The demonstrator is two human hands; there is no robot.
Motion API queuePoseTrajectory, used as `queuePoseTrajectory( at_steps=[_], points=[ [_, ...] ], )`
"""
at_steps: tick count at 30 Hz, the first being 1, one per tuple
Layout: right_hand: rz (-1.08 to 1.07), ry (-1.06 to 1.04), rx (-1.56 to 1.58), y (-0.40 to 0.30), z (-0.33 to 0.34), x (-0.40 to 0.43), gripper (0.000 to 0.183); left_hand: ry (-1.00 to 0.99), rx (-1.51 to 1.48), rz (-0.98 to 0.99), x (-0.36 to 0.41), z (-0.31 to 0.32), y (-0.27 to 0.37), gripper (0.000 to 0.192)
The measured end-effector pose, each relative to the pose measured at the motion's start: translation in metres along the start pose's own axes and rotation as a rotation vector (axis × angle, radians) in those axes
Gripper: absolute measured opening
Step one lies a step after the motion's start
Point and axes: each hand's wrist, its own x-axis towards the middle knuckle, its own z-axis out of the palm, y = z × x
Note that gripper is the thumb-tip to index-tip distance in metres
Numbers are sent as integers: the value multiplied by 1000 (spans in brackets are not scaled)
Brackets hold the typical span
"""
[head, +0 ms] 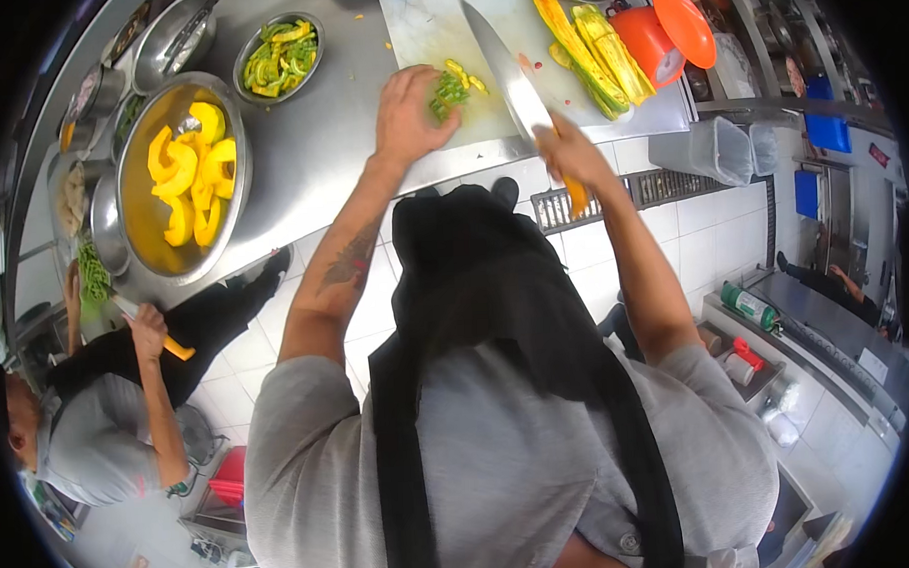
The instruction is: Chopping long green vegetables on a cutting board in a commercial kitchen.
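Note:
My left hand (412, 114) rests on the near edge of a white cutting board (415, 30), its fingers and thumb curled around a small pile of green and yellow cut vegetable pieces (448, 93). In my right hand (572, 152) is the yellow handle of a large chef's knife (509, 75). The blade lies over the board, pointing away from me, apart from the pile. Long yellow-green vegetable strips (604, 61) lie on the board's right part. A small metal bowl (321, 59) of similar cut strips stands left of the board.
A large steel bowl (242, 179) with curved yellow squash slices stands on the steel counter (307, 161) at left. Beyond it are more metal bowls (146, 62). An orange-red container (637, 41) with its lid stands at right. At far left, a co-worker holds another knife (129, 307) beside green vegetables.

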Motion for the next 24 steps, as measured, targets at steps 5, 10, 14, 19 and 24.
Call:
queuePoseTrajectory(
  at_steps=[5, 10, 14, 19, 24],
  points=[
    [168, -52, 428, 58, 66, -18, 29, 83, 94, -47, 19, 53, 26, 58],
    [94, -72, 385, 0, 129, 7, 28, 298, -124, -376, 22, 65, 21, 17],
    [-152, -34, 16, -80, 151, 51, 34, 541, 14, -257, 75, -6, -29, 14],
    [-162, -214, -129, -134, 136, 34, 48, 519, 334, -437, 91, -116, -142, 19],
    [-126, 125, 164, -14, 20, -16, 32, 934, -42, -336, 122, -156, -146, 20]
  ],
)
